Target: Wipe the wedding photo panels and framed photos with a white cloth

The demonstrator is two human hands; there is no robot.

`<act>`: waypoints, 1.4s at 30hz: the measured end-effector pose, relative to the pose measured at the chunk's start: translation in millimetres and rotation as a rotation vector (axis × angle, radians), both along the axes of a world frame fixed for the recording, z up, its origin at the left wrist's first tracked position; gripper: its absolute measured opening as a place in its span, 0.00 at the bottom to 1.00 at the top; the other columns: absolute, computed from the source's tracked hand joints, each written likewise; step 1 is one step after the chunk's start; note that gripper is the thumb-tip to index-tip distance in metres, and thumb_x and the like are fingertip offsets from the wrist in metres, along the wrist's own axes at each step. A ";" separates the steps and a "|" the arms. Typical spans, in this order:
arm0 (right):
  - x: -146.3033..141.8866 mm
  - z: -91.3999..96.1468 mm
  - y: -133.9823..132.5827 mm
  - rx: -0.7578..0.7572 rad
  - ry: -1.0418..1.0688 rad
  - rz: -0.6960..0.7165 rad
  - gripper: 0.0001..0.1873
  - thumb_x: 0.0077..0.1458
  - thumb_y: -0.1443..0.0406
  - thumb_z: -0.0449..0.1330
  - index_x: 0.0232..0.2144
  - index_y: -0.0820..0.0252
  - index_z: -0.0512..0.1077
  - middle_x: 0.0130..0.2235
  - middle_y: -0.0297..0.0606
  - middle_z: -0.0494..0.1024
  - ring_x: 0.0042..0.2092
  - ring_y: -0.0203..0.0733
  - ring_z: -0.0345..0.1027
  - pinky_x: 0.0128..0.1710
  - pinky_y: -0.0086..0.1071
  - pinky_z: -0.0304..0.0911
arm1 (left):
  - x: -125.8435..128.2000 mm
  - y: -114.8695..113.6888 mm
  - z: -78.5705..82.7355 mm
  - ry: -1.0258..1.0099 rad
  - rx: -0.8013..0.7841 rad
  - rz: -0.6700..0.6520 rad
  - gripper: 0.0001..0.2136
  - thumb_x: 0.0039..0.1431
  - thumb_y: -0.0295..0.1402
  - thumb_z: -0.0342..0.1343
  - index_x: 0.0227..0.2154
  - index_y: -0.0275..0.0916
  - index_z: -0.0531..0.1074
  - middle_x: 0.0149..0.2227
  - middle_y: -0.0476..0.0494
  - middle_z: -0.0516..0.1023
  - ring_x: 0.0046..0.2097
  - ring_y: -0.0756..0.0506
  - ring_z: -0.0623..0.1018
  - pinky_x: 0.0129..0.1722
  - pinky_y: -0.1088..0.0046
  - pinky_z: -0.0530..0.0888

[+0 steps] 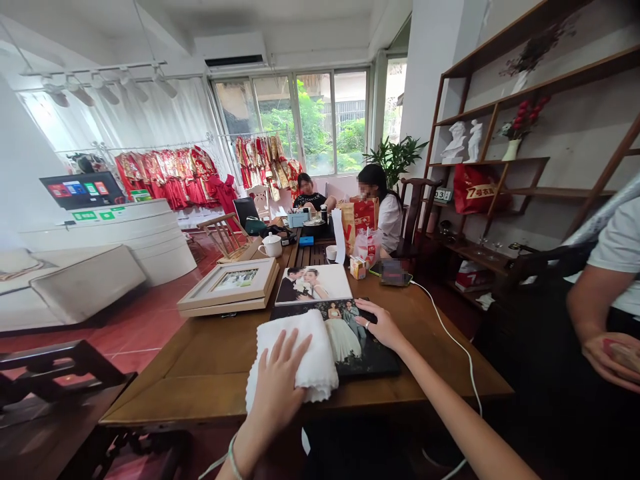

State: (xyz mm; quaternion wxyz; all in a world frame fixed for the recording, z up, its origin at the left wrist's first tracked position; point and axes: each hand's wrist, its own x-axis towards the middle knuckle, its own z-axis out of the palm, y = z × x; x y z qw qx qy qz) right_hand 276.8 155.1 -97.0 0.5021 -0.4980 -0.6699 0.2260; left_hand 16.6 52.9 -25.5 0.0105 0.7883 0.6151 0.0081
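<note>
A folded white towel [305,340] with a scalloped edge lies over the left part of a dark wedding photo panel [383,360]. My left hand [280,377] lies flat on the towel, its fingers spread. With fingers stretched out, my right hand [380,325] rests on the panel's upper right part, beside the pictured couple; a ring shows on one finger. Just beyond, touching or nearly touching the dark panel, is a lighter wedding photo [333,285]. The towel hides the dark panel's left side.
Stacked picture frames [200,297] lie on the wooden table [190,363] at left, near a lidded white cup [271,247]. A phone [393,272] with a white cable [463,347], a small box [358,268] and bags stand right. Two people sit beyond; another person's hand [613,357] is far right.
</note>
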 end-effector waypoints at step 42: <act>5.7 -2.9 1.3 -0.019 -0.048 0.032 0.22 0.50 0.57 0.61 0.47 0.58 0.73 0.54 0.45 0.72 0.57 0.50 0.63 0.59 0.49 0.54 | -9.2 108.7 6.9 -0.016 0.040 -0.166 0.33 0.50 0.29 0.51 0.61 0.48 0.54 0.65 0.46 0.53 0.65 0.38 0.52 0.58 0.53 0.58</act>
